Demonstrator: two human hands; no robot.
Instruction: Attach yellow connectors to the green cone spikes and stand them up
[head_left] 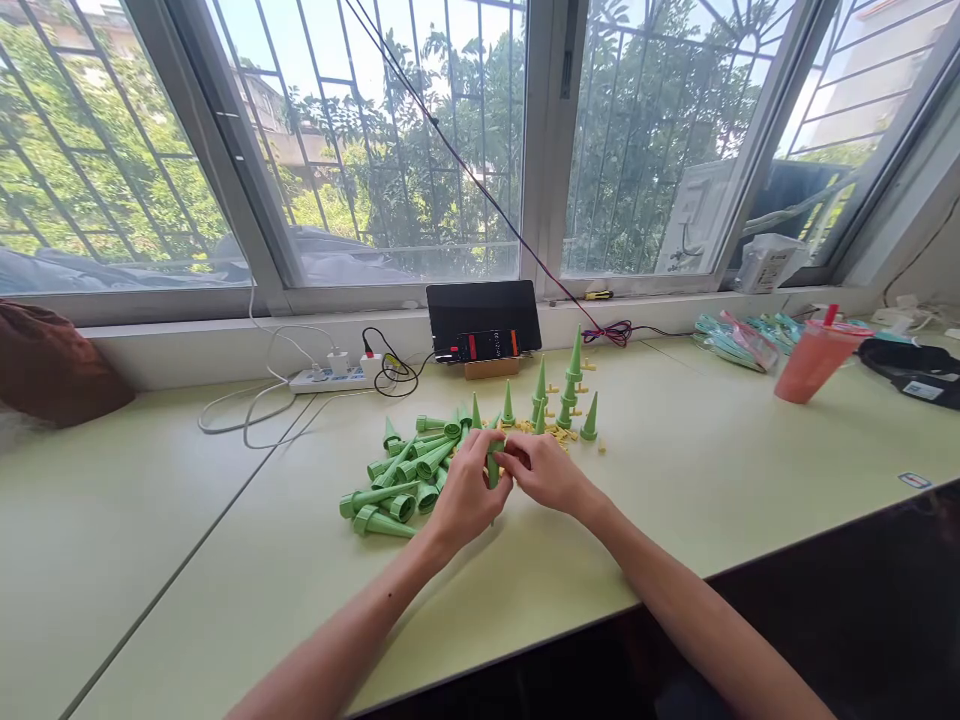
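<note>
My left hand (472,490) is closed around a green plastic watering spike (493,470), its tip pointing down over the table. The fingertips of my right hand (546,472) are pinched together against the spike's upper end; whatever they grip is too small and covered to make out. Left of my hands lies a heap of loose green spikes (405,470). Just beyond them, small yellow valve pieces (559,435) are scattered. Spikes stacked upright (568,390) with yellow valves sticking out stand behind, and a single spike (590,418) stands to their right.
A tablet (484,300) leans near the window sill, with a phone (487,346) before it. A power strip (337,378) with cables lies at left. On the right are a red cup (817,362), plastic-wrapped items (735,340) and a black strapped object (911,368).
</note>
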